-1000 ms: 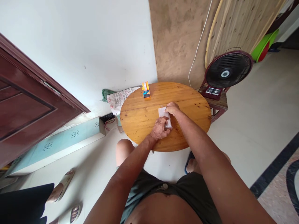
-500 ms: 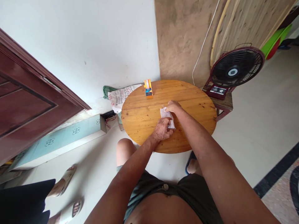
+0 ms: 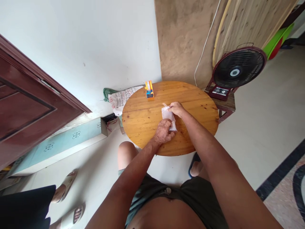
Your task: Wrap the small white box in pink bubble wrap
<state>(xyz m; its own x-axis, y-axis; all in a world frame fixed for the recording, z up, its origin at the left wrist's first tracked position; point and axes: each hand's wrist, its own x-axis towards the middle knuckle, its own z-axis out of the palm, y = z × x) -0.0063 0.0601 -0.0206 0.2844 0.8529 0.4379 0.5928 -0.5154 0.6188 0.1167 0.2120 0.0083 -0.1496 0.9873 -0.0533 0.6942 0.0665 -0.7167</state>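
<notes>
A small clear plastic bag (image 3: 168, 116) lies on the round wooden table (image 3: 143, 117). My left hand (image 3: 163, 132) presses on the bag's near end with curled fingers. My right hand (image 3: 176, 108) pinches the bag's far end, fingers closed on it. What the bag holds is too small to make out. An orange and blue tape dispenser (image 3: 149, 90) stands at the table's far edge, apart from both hands.
A dark red floor fan (image 3: 234, 72) stands on a low stool to the right of the table. A printed sack (image 3: 120, 99) lies by the wall at the left. Another person's sandalled feet (image 3: 66, 197) are at the lower left. A brown door (image 3: 28, 105) is on the left.
The bag's far end has lifted a little under my right hand. Both hands stay on the bag in nearly the same place.
</notes>
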